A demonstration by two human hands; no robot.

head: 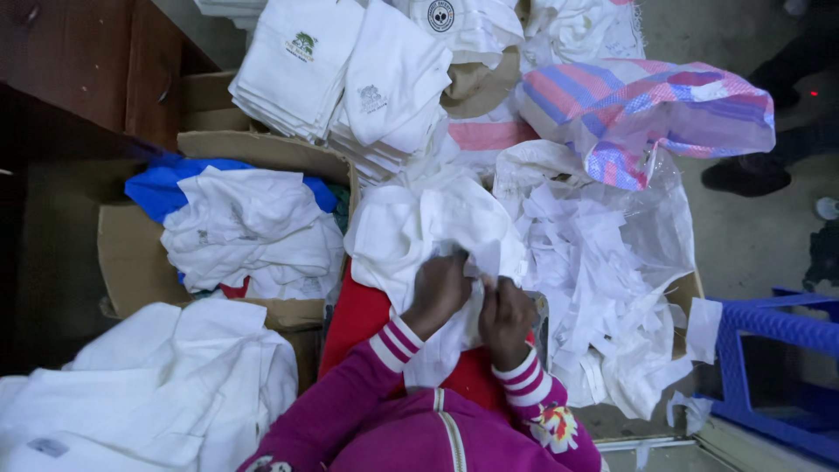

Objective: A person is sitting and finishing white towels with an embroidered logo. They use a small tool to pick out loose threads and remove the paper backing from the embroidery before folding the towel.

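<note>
Looking down from the head camera, both hands meet at the scene's middle over a red cloth on the lap. The left hand and the right hand, both in magenta sleeves with striped cuffs, are clenched on a white folded fabric piece, which lies bunched just beyond the fingers and hangs down between the wrists. Just right of it sits a clear plastic bag of white fabric scraps. Farther off, stacks of folded white cloths with small printed emblems stand near a pink-and-blue striped woven sack. To the left, a cardboard box holds loose white garments over blue cloth. A blue plastic stool stands at the near right.
</note>
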